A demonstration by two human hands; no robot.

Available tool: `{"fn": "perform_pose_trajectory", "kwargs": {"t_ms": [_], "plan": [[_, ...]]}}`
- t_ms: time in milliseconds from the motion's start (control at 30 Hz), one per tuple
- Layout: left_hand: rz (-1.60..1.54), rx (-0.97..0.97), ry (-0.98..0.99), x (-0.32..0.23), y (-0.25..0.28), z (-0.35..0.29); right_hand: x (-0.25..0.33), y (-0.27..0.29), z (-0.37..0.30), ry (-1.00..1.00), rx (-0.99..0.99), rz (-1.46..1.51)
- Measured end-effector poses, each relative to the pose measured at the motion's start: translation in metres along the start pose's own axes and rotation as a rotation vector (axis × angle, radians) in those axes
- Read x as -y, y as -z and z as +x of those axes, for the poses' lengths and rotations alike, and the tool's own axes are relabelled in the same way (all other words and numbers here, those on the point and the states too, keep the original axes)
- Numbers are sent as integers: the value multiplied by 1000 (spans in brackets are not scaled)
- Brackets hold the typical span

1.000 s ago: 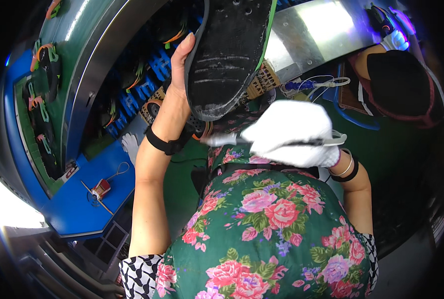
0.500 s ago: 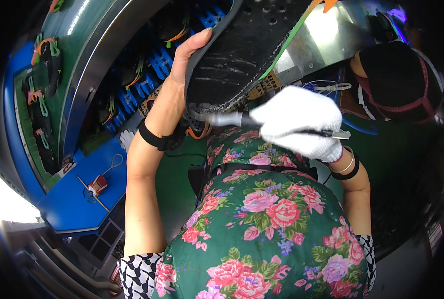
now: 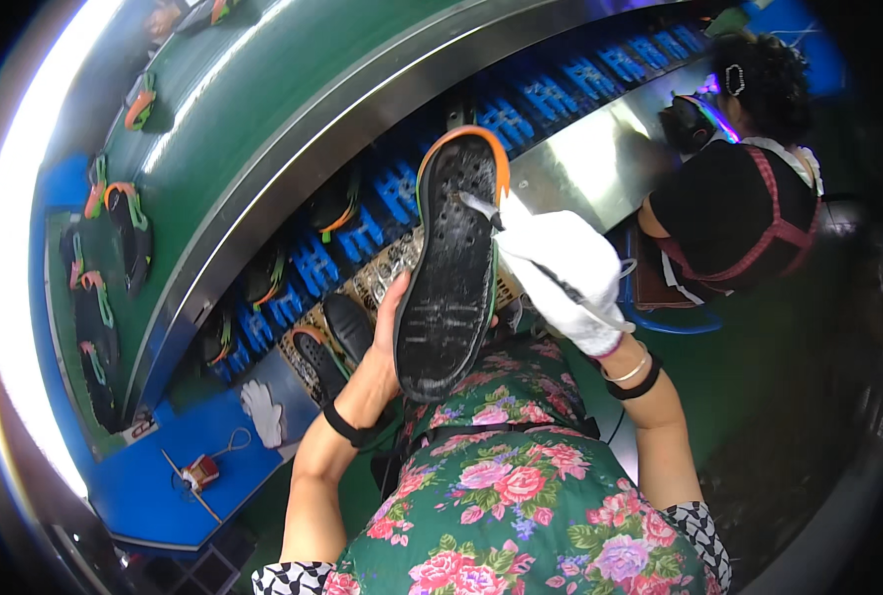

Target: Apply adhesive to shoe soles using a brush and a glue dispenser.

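Observation:
My bare left hand [image 3: 392,322] is closed around the edge of a black shoe sole [image 3: 446,268], which stands nearly upright in front of my apron. Orange and green edging runs round its far end, small holes dot that end, and whitish wet-looking streaks mark its face. My right hand [image 3: 566,263], in a white knit glove, is closed on a slim brush [image 3: 481,208]. The brush's pale tip touches the sole near the holes. A second thin tool with a metal end [image 3: 623,325] lies across the gloved palm; its kind is not clear.
A green conveyor belt [image 3: 293,69] carries several shoe parts along the left. Below it runs a row of blue racks [image 3: 397,193]. More black soles [image 3: 347,327] lie beside my left wrist. A white glove [image 3: 263,412] rests by a blue table [image 3: 159,486]. A co-worker [image 3: 729,218] sits at right.
The sole has come down and back into full view, held more upright. My right hand has moved the brush from the sole's near end to its far, holed end.

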State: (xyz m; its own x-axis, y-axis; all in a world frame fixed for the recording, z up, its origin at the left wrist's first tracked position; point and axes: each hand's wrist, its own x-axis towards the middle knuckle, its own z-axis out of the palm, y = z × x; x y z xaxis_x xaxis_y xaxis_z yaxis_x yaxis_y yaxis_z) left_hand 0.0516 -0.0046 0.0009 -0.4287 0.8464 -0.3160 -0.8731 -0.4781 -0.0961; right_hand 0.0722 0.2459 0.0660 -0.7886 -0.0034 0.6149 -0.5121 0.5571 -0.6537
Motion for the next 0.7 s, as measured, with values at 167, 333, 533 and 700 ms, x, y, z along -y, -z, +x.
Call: {"fn": "perform_pose_trajectory", "kwargs": {"t_ms": [167,333,533,700], "plan": [[-36,-59,-191,-8,24,-16,31,-18,-11,32,84,167],[506,358,-287,-31,-28,-46,28,12,-16,-530,-30,918],[662,362,-390,-121,-127,-82,20,25,-40,-941,-191,1008],[-38,363,-719,-223,-140,-47,0,-17,-81,-992,-193,1030]]}}
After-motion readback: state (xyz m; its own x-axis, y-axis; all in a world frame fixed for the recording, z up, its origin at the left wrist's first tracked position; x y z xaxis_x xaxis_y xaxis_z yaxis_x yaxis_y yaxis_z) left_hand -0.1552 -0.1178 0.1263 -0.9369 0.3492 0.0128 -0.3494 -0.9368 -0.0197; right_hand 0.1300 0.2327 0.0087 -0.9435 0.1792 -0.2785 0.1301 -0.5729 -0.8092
